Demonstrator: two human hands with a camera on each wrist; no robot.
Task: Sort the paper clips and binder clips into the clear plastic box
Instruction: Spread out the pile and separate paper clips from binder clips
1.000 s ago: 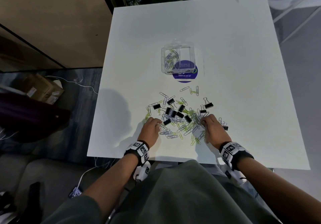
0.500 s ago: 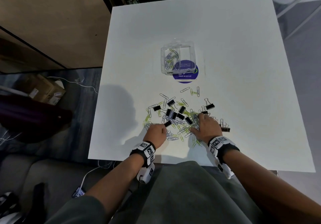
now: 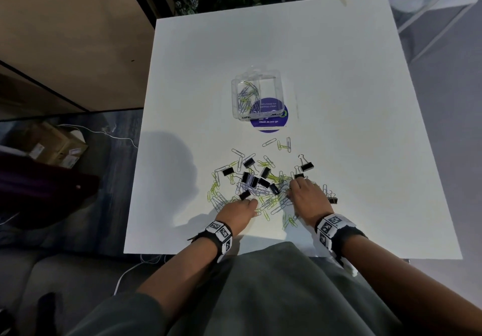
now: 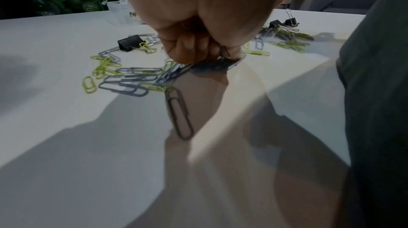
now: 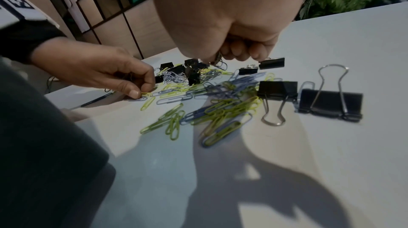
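Both the left hand point(image 3: 238, 211) and the right hand point(image 3: 307, 200) have fingers curled, pinching paper clips point(image 3: 268, 202) from the near heap, so I'd lift only clips, leave the binder clips point(image 3: 307, 166), then carry them to the far clear plastic box point(image 3: 236, 101).

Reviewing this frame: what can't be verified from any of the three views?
- Left hand fingertips' hold: left wrist view, palm and shadow hide it.
- Right hand contents: right wrist view, curled fingers cover them.
- Clear plastic box clip count: head view, too small.
- Binder clip: partly behind right hand.
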